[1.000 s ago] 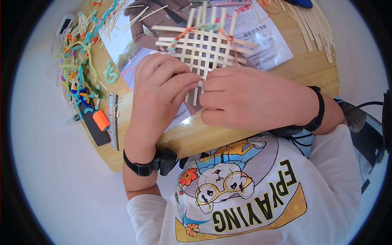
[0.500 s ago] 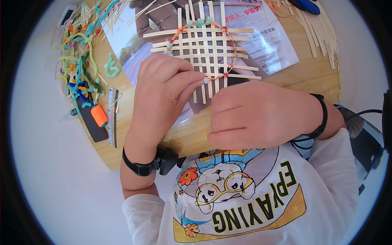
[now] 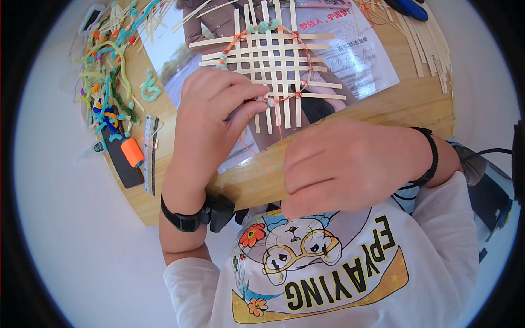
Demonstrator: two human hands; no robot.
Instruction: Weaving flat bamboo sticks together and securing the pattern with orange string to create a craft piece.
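The left hand [image 3: 210, 112] pinches the near edge of a pale, flat woven-strip lattice [image 3: 271, 64] over the wooden table [image 3: 407, 112]. A thin orange thread [image 3: 281, 134] runs into the curled right hand [image 3: 350, 164].

The checked lattice [image 3: 272, 68] is cream, the spool [image 3: 132, 152] orange.

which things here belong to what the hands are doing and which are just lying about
In the job:
woven lattice of pale strips, left hand at its near edge
orange thread, running down toward the right hand

Seemingly lying about, though some may be supplies:
orange spool
ruler
loose pale strips
fuzzy coloured pieces
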